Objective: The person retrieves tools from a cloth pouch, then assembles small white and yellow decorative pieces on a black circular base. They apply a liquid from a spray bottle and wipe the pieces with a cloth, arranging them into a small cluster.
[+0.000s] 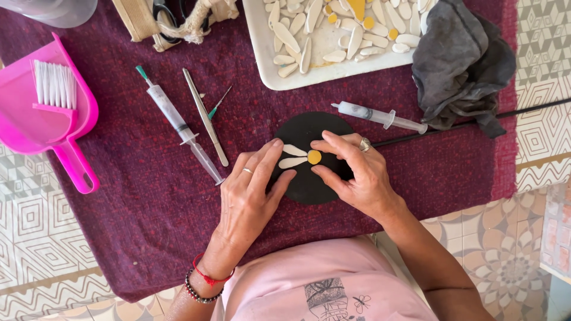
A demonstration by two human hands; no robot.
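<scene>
Maroon cloth [148,196] underlies hands [309,178] crowding, seemingly, black disc [306,190].

A single head-worn camera is looking almost straight down from above the person's chest; it is sitting close over the counter [148,196]. It is framing only the cloth-covered surface directly ahead, both forearms entering from the bottom edge.

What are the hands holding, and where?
Nothing is lifted. The left hand presses the black disc at its left edge; the right hand's fingers touch the yellow centre.
</scene>
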